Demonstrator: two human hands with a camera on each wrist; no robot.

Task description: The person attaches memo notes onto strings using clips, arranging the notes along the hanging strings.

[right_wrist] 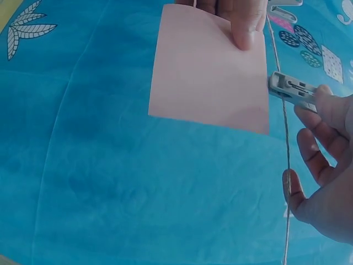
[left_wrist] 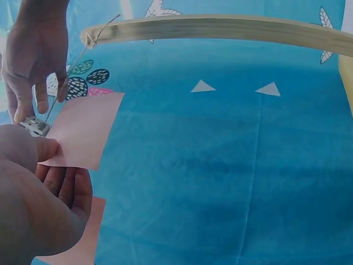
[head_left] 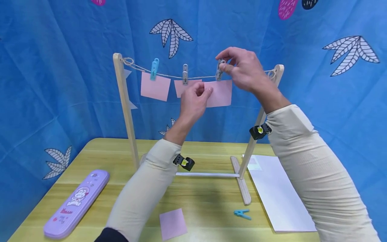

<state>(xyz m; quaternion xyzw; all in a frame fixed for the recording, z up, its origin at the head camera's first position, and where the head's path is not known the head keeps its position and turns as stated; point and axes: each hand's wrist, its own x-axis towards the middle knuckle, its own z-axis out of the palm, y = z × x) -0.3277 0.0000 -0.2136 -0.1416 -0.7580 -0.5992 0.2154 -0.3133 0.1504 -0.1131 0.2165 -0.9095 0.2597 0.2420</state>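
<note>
A string [head_left: 169,76] sags between the two posts of a wooden frame [head_left: 125,107]. My right hand [head_left: 224,64] pinches a grey clip [head_left: 219,70] at the string, above a pink paper [head_left: 220,94]. My left hand [head_left: 203,90] pinches that paper's left edge. In the right wrist view the grey clip [right_wrist: 292,88] sits beside the pink paper [right_wrist: 209,72], apart from its edge. The left wrist view shows the paper [left_wrist: 83,130] and the clip [left_wrist: 34,127] together. Further left, a blue clip [head_left: 155,69] and another grey clip [head_left: 185,74] each hold a pink paper.
On the yellow wooden table [head_left: 205,198] lie a purple pencil case [head_left: 77,203] at the left, a loose pink paper [head_left: 173,223] near the front, a small blue clip [head_left: 242,213] and a white sheet [head_left: 279,195] at the right. A blue cloth backdrop [head_left: 60,84] hangs behind.
</note>
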